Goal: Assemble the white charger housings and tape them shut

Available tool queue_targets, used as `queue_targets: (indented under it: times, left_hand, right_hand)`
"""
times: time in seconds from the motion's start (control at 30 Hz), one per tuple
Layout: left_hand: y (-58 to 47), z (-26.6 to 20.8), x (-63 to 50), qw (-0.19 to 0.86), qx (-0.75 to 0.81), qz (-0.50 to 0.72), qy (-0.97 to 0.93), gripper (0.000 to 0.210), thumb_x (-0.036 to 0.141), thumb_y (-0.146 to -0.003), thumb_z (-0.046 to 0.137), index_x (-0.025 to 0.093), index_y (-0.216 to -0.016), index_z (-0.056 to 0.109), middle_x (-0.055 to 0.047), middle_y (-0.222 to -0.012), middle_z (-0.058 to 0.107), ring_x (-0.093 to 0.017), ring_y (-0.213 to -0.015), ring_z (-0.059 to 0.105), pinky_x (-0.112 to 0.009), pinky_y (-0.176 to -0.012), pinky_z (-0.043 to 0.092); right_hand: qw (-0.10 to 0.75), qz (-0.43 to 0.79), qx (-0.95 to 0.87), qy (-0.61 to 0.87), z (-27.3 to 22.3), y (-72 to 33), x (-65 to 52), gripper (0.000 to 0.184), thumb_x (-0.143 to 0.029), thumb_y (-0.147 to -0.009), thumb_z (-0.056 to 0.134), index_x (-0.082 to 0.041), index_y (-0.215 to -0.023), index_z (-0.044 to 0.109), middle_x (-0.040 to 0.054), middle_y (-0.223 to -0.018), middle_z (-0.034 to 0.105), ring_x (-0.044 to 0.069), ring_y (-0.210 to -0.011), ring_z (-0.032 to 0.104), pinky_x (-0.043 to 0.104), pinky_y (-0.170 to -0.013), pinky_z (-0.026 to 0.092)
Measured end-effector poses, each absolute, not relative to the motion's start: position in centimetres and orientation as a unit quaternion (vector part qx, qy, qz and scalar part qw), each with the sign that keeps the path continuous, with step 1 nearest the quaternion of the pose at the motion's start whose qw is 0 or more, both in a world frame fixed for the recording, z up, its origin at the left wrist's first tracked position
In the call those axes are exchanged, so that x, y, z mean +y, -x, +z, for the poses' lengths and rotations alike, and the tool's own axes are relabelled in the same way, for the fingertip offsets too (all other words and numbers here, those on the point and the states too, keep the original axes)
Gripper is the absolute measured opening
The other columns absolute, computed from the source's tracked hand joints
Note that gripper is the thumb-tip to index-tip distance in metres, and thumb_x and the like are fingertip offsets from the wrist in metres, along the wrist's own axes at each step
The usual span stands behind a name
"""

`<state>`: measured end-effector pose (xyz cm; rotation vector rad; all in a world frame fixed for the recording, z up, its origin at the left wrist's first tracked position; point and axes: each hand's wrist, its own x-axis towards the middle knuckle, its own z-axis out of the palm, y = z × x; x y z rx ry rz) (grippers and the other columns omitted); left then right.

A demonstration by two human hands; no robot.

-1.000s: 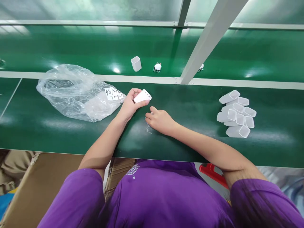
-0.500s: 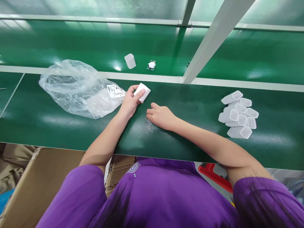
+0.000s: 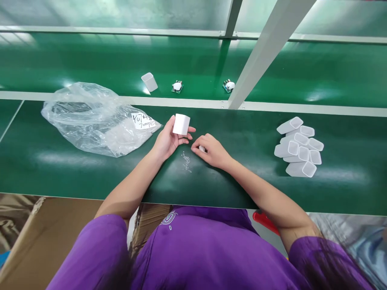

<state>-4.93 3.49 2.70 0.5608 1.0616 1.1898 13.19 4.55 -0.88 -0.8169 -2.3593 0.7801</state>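
My left hand [image 3: 169,139] holds a white square plastic cup [image 3: 181,124] above the bench, with some fingers stretched out beneath it. To its right, my right hand [image 3: 211,150] is closed low over the green surface, fingers curled around a small white piece [image 3: 202,149] that is mostly hidden. Tiny clear grains [image 3: 186,160] lie scattered on the bench between my two forearms. Left of my left hand rests a clear plastic bag [image 3: 99,125] with a handwritten label [image 3: 143,121]; whitish small contents are bunched near the label.
Several white square cups [image 3: 299,147] lie stacked on their sides at the right. Beyond the metal rail [image 3: 187,103] are another white cup [image 3: 149,82] and two small circuit boards with white domes, one left [image 3: 177,86] and one right [image 3: 229,85]. A slanted post [image 3: 266,52] rises there.
My left hand has turned the white cup more upright and spread some fingers. My right hand has moved slightly right, off the grains, and a white piece now shows in it. The view has shifted.
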Motion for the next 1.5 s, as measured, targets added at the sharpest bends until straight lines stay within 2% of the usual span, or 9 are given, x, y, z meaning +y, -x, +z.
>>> queue_targets:
  times: [0.1, 0.2, 0.5, 0.8, 1.0, 1.1, 1.27, 1.37, 1.5]
  left_hand:
    - [4.3, 2.8, 3.1, 0.692, 0.458, 0.503, -0.24, 0.057, 0.055, -0.102, 0.032, 0.009, -0.101, 0.066, -0.013, -0.085, 0.076, -0.017, -0.064, 0.07, -0.024, -0.056, 0.055]
    - [3.7, 2.6, 2.6, 0.709, 0.451, 0.485, -0.24, 0.053, 0.051, -0.101, 0.035, 0.009, -0.105, 0.067, -0.017, -0.096, 0.077, -0.02, -0.074, 0.074, -0.028, -0.064, 0.059]
    - [2.7, 1.9, 2.1, 0.715, 0.442, 0.483, -0.245, 0.045, 0.051, -0.093, 0.054, 0.01, -0.101, 0.071, -0.016, -0.104, 0.077, -0.024, -0.084, 0.075, -0.033, -0.073, 0.063]
    - [2.7, 2.6, 2.0, 0.723, 0.452, 0.484, -0.199, 0.045, 0.05, -0.095, 0.049, 0.012, -0.102, 0.071, -0.013, -0.101, 0.078, -0.023, -0.082, 0.075, -0.033, -0.072, 0.062]
    - [2.7, 2.6, 2.2, 0.728, 0.464, 0.468, -0.189, 0.049, 0.051, -0.097, 0.042, 0.011, -0.103, 0.068, -0.016, -0.105, 0.076, -0.024, -0.082, 0.075, -0.035, -0.073, 0.061]
    - [2.7, 2.2, 2.1, 0.719, 0.464, 0.475, -0.206, 0.056, 0.06, -0.096, 0.041, 0.011, -0.1, 0.068, -0.015, -0.098, 0.076, -0.021, -0.074, 0.072, -0.029, -0.062, 0.058]
    - [2.5, 1.4, 1.9, 0.68, 0.444, 0.51, -0.282, 0.069, 0.083, -0.07, 0.065, 0.016, -0.087, 0.065, -0.003, -0.067, 0.065, -0.011, -0.051, 0.054, -0.021, -0.043, 0.042]
    - [2.7, 1.2, 1.6, 0.65, 0.415, 0.534, -0.347, 0.07, 0.077, -0.057, 0.08, 0.019, -0.091, 0.062, -0.001, -0.071, 0.066, -0.013, -0.057, 0.056, -0.022, -0.047, 0.044]
    - [3.4, 0.9, 1.3, 0.615, 0.394, 0.529, -0.432, 0.061, 0.058, -0.058, 0.091, 0.022, -0.098, 0.063, -0.004, -0.086, 0.071, -0.016, -0.071, 0.064, -0.024, -0.06, 0.052]
  right_hand:
    - [0.394, 0.35, -0.768, 0.363, -0.8, -14.4, 5.1, 0.014, -0.028, -0.097, 0.059, -0.018, -0.088, 0.065, 0.0021, -0.086, 0.069, 0.015, -0.077, 0.056, 0.03, -0.073, 0.045]
    - [0.457, 0.329, -0.728, 0.39, -0.4, -15.2, 5.6, 0.013, -0.029, -0.096, 0.059, -0.019, -0.088, 0.065, 0.0024, -0.086, 0.069, 0.016, -0.08, 0.058, 0.032, -0.075, 0.045]
    - [0.453, 0.179, -0.801, 0.348, -1.3, -15.3, 6.0, 0.013, -0.023, -0.1, 0.054, -0.019, -0.091, 0.062, 0.0047, -0.091, 0.07, 0.017, -0.084, 0.059, 0.034, -0.077, 0.045]
    - [0.432, -0.041, -0.842, 0.32, -1.4, -15.6, 6.2, 0.01, -0.018, -0.096, 0.062, -0.023, -0.092, 0.07, 0.0014, -0.09, 0.074, 0.018, -0.076, 0.05, 0.031, -0.065, 0.047]
    - [0.407, 0.101, -0.834, 0.359, -1.4, -15.7, 6.4, 0.017, -0.025, -0.099, 0.058, -0.022, -0.089, 0.07, 0.0025, -0.088, 0.074, 0.017, -0.076, 0.057, 0.034, -0.068, 0.048]
    - [0.427, 0.225, -0.782, 0.394, -1.0, -15.6, 6.2, 0.018, -0.027, -0.099, 0.057, -0.021, -0.087, 0.068, 0.0037, -0.088, 0.073, 0.018, -0.081, 0.061, 0.037, -0.078, 0.05]
    - [0.461, 0.4, -0.673, 0.417, -0.2, -15.4, 5.6, 0.016, -0.032, -0.096, 0.061, -0.021, -0.086, 0.068, 0.0025, -0.088, 0.071, 0.015, -0.08, 0.062, 0.031, -0.072, 0.05]
    - [0.461, 0.467, -0.64, 0.4, 0.1, -15.2, 5.2, 0.022, -0.04, -0.095, 0.063, -0.021, -0.086, 0.068, 0.0021, -0.089, 0.071, 0.013, -0.076, 0.061, 0.029, -0.07, 0.05]
    - [0.451, 0.517, -0.618, 0.385, 0.6, -15.0, 4.6, 0.03, -0.05, -0.094, 0.064, -0.021, -0.086, 0.068, 0.0022, -0.091, 0.07, 0.012, -0.073, 0.06, 0.029, -0.068, 0.049]
